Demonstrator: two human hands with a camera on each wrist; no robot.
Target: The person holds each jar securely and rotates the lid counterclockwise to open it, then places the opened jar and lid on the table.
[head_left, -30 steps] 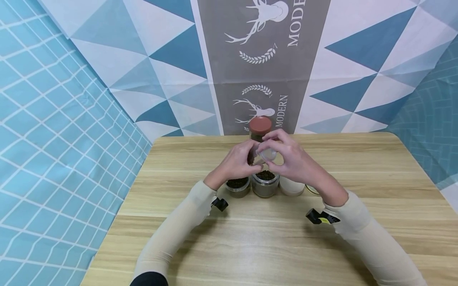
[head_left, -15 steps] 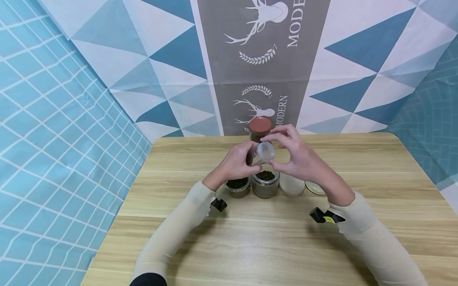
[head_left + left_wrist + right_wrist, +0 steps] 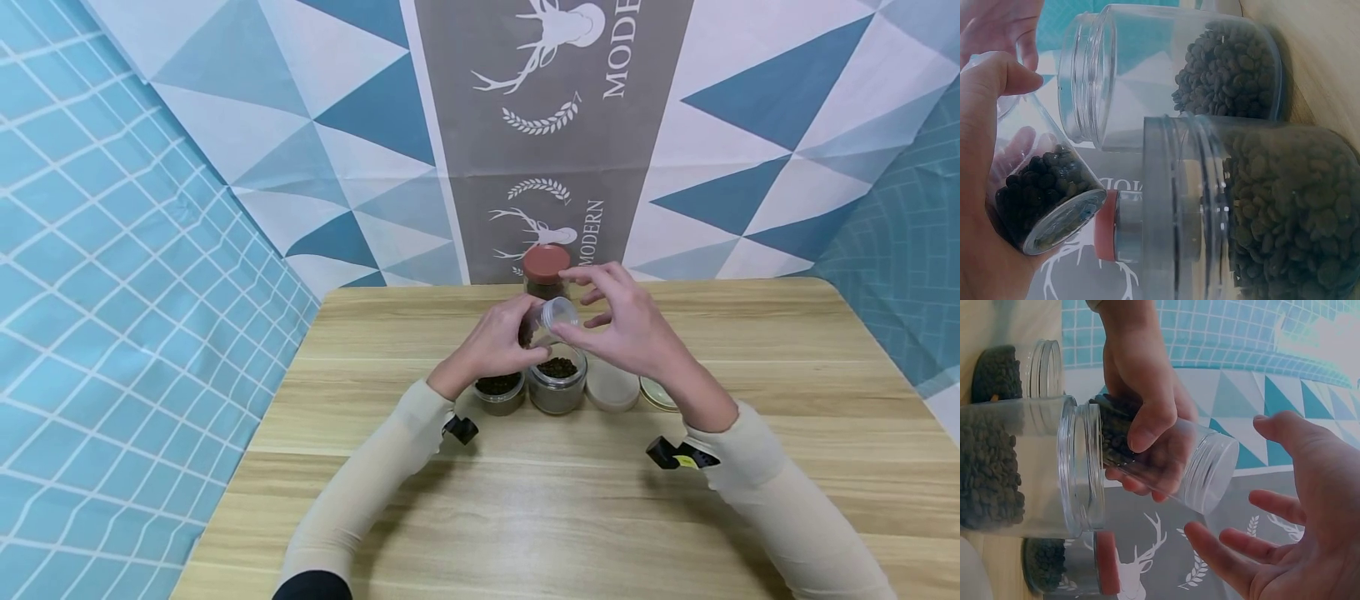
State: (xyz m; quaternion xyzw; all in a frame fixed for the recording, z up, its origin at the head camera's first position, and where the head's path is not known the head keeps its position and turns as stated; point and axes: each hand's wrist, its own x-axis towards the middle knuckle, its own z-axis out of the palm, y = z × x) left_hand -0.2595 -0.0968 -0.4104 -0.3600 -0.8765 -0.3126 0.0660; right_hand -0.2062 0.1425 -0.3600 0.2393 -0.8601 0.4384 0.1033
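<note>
My left hand (image 3: pixel 491 342) grips a small clear jar (image 3: pixel 1175 453) round its body, tilted above an uncapped glass jar (image 3: pixel 557 390). Dark beans (image 3: pixel 1041 178), much like coffee beans, lie in the low end of the small jar. Its translucent top end points toward my right hand (image 3: pixel 630 325); whether a clear cap covers it I cannot tell. In the right wrist view the right hand's fingers are spread and bent, apart from the small jar and holding nothing. More dark beans (image 3: pixel 988 469) fill part of the glass jar below.
A second jar of dark beans (image 3: pixel 500 393) stands left of the glass jar. On the right lie a whitish lid (image 3: pixel 612 387) and a gold-rimmed lid (image 3: pixel 660 394). Behind the hands stands a jar with a red lid (image 3: pixel 546 263), near the table's (image 3: pixel 480 500) back edge.
The right hand's fingers, earlier at the small jar's top end, have drawn off to the right and spread. The left hand and its jar have stayed nearly still.
</note>
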